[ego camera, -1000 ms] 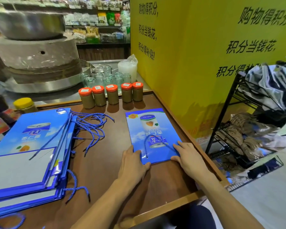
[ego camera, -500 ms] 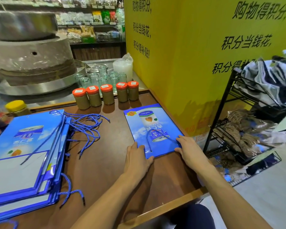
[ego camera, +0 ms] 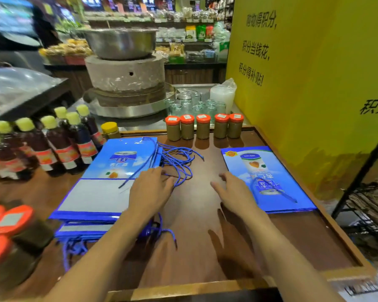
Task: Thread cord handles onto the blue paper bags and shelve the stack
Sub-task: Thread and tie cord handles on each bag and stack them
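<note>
Five jars [ego camera: 203, 127] behind loose cords [ego camera: 179, 159], left hand [ego camera: 150, 190] and right hand [ego camera: 235, 192] flat, empty.

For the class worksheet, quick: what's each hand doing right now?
Left hand: open, over the stack edge.
Right hand: open, holding nothing.

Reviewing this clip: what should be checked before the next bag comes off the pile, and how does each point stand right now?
1. Right hand free: ok, fingers spread, holding nothing.
2. Single bag flat and out of the way: ok, lies at the right.
3. Left hand at the stack: ok, over its right edge.
4. Cord gripped: cannot tell, grip not visible.
5. Loose cords untangled: not ok, bunched together.
6. Jars clear of the bags: ok, lined up at the back.
</note>
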